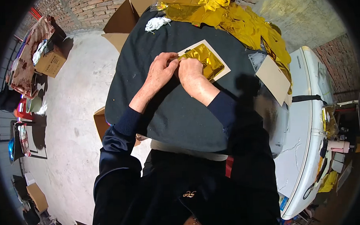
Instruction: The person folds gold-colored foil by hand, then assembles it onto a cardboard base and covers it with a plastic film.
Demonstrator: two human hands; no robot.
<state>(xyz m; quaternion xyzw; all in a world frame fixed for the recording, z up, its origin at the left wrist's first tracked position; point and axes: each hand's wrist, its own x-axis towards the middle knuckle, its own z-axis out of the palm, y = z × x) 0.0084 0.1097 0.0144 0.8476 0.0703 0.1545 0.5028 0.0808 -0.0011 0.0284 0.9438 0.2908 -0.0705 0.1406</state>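
Observation:
A shiny gold foil piece (pixel 210 62) lies over a pale card (pixel 225 70) on the dark cloth-covered table (pixel 160 109). Both of my hands meet at the foil's left edge. My left hand (pixel 162 68) is closed, its thumb and fingers pinching the foil there. Pressed close beside it, my right hand (pixel 191 73) is curled with bent fingers at the same edge; its fingertips are mostly hidden behind the knuckles. The far part of the card sticks out beyond the foil.
Crumpled gold foil sheets (pixel 240 23) heap along the table's far right edge. A white cloth (pixel 157 24) lies at the far left. Pale cards (pixel 273 79) lie at the right, next to a white appliance (pixel 307 120). An open cardboard box (pixel 123 19) stands behind the table.

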